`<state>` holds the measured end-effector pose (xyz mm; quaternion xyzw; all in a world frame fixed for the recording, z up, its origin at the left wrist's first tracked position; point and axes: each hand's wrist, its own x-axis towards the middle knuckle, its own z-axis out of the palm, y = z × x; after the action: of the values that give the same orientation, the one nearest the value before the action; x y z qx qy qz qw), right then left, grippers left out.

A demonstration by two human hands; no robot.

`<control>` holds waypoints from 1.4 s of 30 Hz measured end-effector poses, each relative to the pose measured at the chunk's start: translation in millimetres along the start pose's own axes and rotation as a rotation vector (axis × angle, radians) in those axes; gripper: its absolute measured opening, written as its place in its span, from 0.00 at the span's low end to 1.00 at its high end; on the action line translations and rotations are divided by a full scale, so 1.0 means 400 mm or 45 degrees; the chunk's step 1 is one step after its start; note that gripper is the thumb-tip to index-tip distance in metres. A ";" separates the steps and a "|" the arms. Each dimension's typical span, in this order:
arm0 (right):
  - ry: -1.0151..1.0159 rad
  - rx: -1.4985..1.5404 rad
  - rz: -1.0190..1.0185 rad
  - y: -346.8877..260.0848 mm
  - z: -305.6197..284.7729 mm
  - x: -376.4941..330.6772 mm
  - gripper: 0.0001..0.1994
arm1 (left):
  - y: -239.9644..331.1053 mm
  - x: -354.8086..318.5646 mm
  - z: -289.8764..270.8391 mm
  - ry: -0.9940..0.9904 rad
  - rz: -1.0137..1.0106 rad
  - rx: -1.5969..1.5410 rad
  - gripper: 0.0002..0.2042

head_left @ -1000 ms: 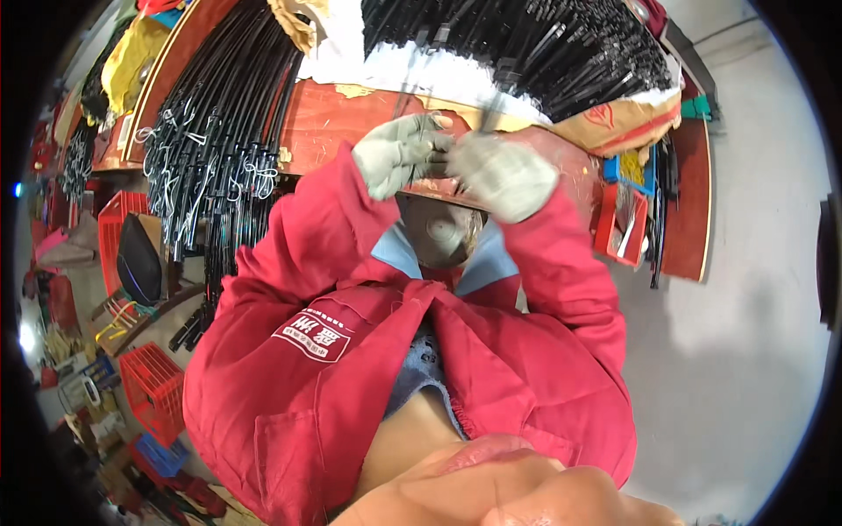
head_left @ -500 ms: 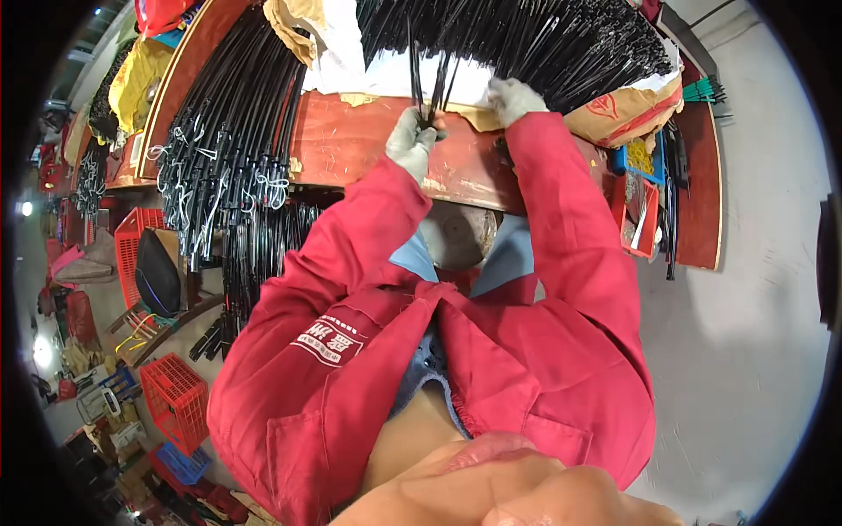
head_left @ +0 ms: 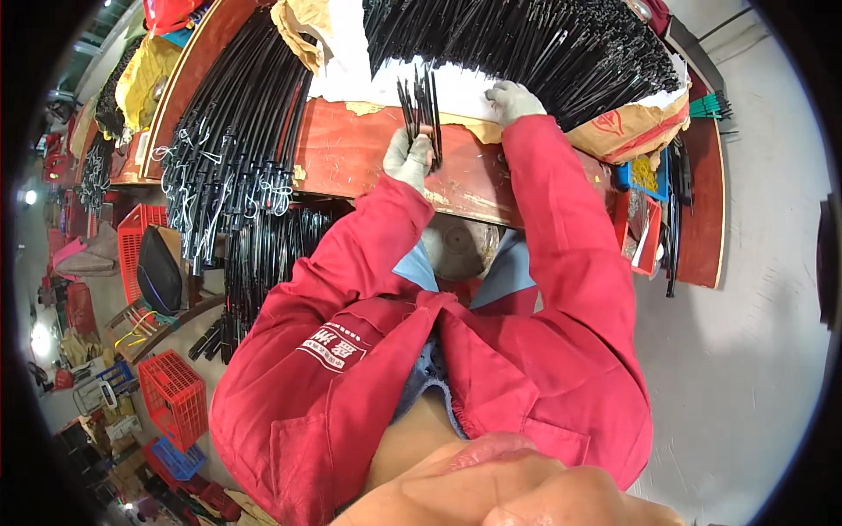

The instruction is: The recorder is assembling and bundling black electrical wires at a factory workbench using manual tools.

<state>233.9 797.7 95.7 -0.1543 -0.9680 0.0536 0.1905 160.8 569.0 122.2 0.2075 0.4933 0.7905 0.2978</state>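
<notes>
My left hand [head_left: 409, 159], in a pale grey glove with bare fingertips showing, is closed round several thin black rods [head_left: 421, 103]. They stand up from the fist above the red tabletop [head_left: 342, 145]. To its right, my right hand [head_left: 516, 103], gloved too, is at the front edge of a white sheet [head_left: 456, 88], just below the big pile of black rods [head_left: 517, 39]. Its fingers are bent and slightly apart, with no rod visible in them. Brown wrapping paper [head_left: 631, 127] lies under the pile's right side.
Left on the table lies a bundle of long black rods [head_left: 232, 114] with white ties [head_left: 206, 188], overhanging the edge. At the right are a blue tray [head_left: 645, 171] of yellow pieces and a red tray [head_left: 638, 232]. Red crates [head_left: 173, 399] stand on the floor at left.
My left hand has drawn back toward me with the rods, away from the pile. My right hand has shifted only slightly at the sheet's edge.
</notes>
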 end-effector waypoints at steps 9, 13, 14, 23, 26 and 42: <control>-0.775 0.122 0.387 -0.100 -0.075 0.116 0.20 | 0.046 -0.010 -0.052 0.116 -0.119 -0.119 0.09; -0.922 -0.121 0.282 -0.155 -0.090 0.117 0.17 | 0.018 -0.020 -0.052 0.170 0.067 -0.080 0.09; -0.925 -0.137 0.281 -0.149 -0.075 0.113 0.17 | -0.021 -0.014 -0.055 0.171 0.069 -0.095 0.09; -0.801 -0.360 0.152 -0.246 -0.223 0.107 0.10 | 0.064 -0.023 -0.064 0.199 0.000 -0.175 0.07; -0.611 -0.887 -0.122 -0.207 -0.293 0.166 0.10 | 0.120 -0.042 -0.048 0.232 -0.035 -0.196 0.09; -0.050 0.272 0.631 -0.080 -0.125 -0.025 0.13 | 0.006 0.002 -0.002 0.159 -0.221 -0.154 0.07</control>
<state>252.9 766.5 143.4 -0.3647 -0.8930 0.2034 0.1681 159.3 568.1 123.9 0.0959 0.4783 0.8015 0.3459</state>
